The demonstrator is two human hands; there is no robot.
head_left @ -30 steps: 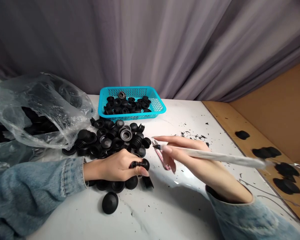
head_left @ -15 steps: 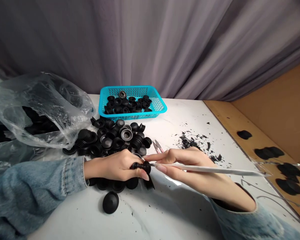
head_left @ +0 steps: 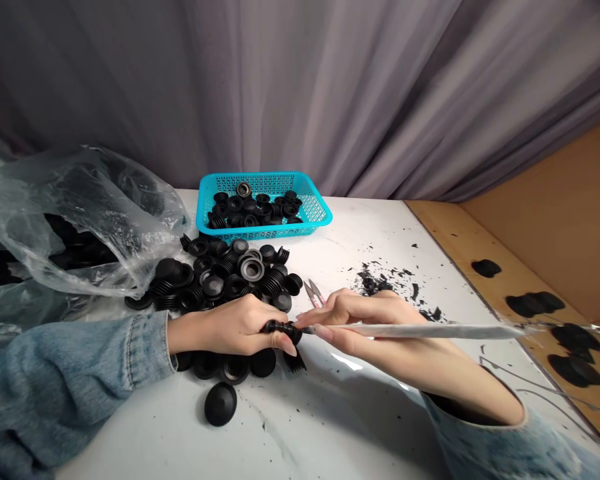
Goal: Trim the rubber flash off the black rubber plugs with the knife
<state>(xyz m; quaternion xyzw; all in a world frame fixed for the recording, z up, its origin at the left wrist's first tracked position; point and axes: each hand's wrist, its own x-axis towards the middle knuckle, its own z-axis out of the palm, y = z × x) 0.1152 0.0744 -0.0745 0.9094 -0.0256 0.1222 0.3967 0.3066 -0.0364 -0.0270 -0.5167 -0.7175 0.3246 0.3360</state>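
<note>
My left hand (head_left: 240,325) is closed around a black ribbed rubber plug (head_left: 276,326), pinching it between thumb and fingers. In my right hand (head_left: 380,310) is a long, thin tool with a whitish wrapped handle (head_left: 430,331). Its dark pointed end is at the plug's right side; whether it touches or cuts in is hard to make out. Behind and below my left hand lies a pile of similar plugs (head_left: 213,285). One loose plug (head_left: 221,404) rests in front. Small pink-handled thread snips (head_left: 314,291) lie partly hidden behind my right fingers.
A blue plastic basket (head_left: 323,212) with several plugs stands at the back. A clear plastic bag (head_left: 105,193) with black pieces is on the left. Black rubber scraps (head_left: 377,280) lie on the white table (head_left: 330,433). Black pieces (head_left: 535,303) sit along the wooden right edge.
My right hand has shifted slightly right, and the tool's handle lies nearer to level. My left hand still holds the plug, a little further left.
</note>
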